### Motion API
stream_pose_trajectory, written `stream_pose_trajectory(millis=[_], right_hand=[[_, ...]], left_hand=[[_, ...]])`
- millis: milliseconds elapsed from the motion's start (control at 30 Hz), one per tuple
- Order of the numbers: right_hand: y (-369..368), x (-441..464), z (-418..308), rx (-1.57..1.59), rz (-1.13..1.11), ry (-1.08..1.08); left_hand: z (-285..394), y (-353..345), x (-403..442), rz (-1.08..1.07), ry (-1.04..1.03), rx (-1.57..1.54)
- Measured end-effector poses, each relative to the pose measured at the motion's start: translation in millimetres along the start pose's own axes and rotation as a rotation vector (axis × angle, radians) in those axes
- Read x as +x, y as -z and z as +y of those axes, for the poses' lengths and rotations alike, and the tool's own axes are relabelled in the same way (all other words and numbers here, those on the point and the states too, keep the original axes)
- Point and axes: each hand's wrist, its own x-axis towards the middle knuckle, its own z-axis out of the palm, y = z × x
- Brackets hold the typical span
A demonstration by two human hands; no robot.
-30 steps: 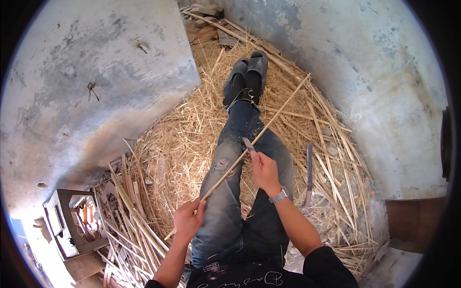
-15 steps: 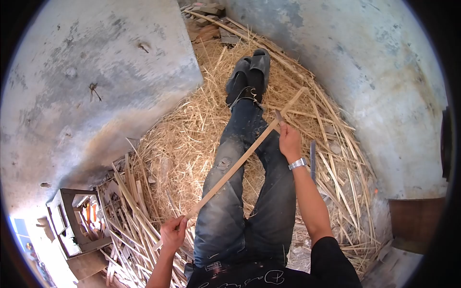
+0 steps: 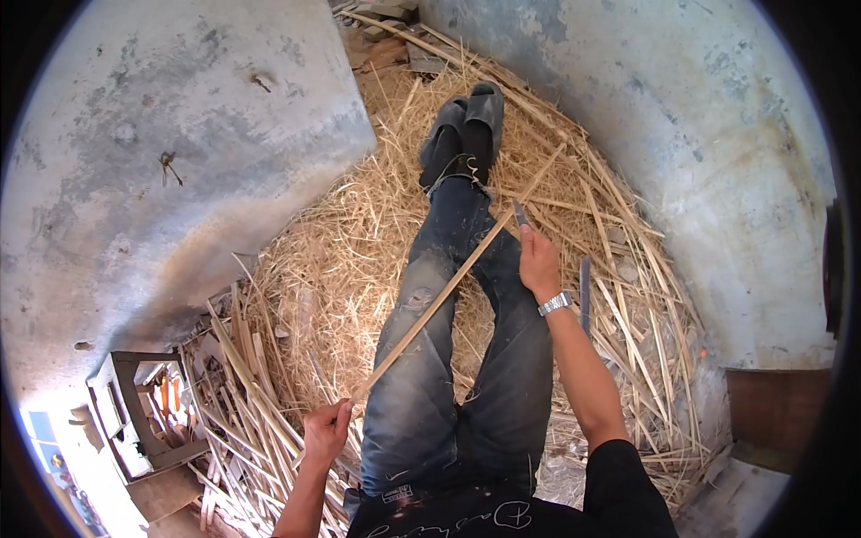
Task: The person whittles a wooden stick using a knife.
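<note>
A long, pale bamboo strip [image 3: 432, 309] slants across my outstretched legs, from low on the left to above the straw at upper right. My left hand [image 3: 326, 432] is closed around its near end, thumb on top. Beyond my knees, my right hand [image 3: 540, 264] grips a knife [image 3: 520, 215], its handle mostly hidden in my fingers. The short dark blade touches or lies right beside the strip near its far part; exact contact is hard to make out. A metal watch [image 3: 555, 304] is on my right wrist.
Straw-like shavings [image 3: 332, 260] cover the floor around my legs. Split strips [image 3: 242, 394] are heaped at left, and more strips [image 3: 632, 305] lie along the right wall. A dark flat bar [image 3: 585, 296] lies by my right forearm. A wooden frame [image 3: 148, 412] stands lower left.
The bamboo strip has turned in my left hand and now shows a narrower side. Both hands stay in nearly the same places, and the knife remains beside the strip.
</note>
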Motion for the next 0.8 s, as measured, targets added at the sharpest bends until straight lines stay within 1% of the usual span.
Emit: stream_pose_trajectory(millis=[33, 100, 167, 200, 267, 333, 433, 500, 567, 600, 700, 767, 800], right_hand=[[3.0, 1.1, -1.2, 0.037, -0.028, -0.018], [8.0, -1.9, -8.5, 0.073, -0.058, -0.039], [10.3, -14.4, -23.2, 0.046, -0.225, -0.023], [12.4, -18.8, -27.9, 0.046, -0.225, -0.025], [14.7, -28.0, -33.8, 0.063, -0.307, 0.013], [4.2, -52.9, -42.8, 0.139, -0.397, 0.128], [-5.2, -110.2, -84.1, 0.121, -0.625, 0.255], [-14.8, -152.2, -107.7, 0.059, -0.621, 0.266], [-12.4, -151.1, -110.2, 0.031, -0.618, 0.256], [-11.0, -151.0, -110.3, 0.006, -0.617, 0.237], [-10.4, -110.7, -84.5, 0.026, -0.41, 0.208], [-0.3, -67.8, -65.3, 0.004, -0.255, 0.136], [7.4, -47.0, -62.7, -0.034, -0.17, 0.108]], left_hand=[[-1.7, -2.6, 1.2, 0.013, -0.029, 0.024], [-0.2, -5.9, 0.6, 0.001, -0.003, -0.014], [1.0, -5.4, -0.2, -0.008, 0.024, -0.048], [0.5, -5.0, -0.8, -0.009, 0.016, -0.023], [0.9, -6.5, 2.2, -0.014, 0.003, 0.003], [7.1, -7.0, -0.8, -0.03, 0.075, 0.002], [20.1, -15.4, 13.2, 0.007, 0.054, -0.05], [23.5, -14.5, 15.1, 0.016, 0.046, -0.053], [24.7, -11.8, 17.0, -0.04, 0.078, -0.054], [23.2, -9.2, 15.8, -0.035, 0.079, -0.052], [8.0, -2.1, 11.2, -0.054, 0.082, -0.046], [-18.4, 1.8, 3.8, -0.011, -0.013, -0.025], [-21.4, 6.3, 0.6, -0.011, -0.017, -0.03]])
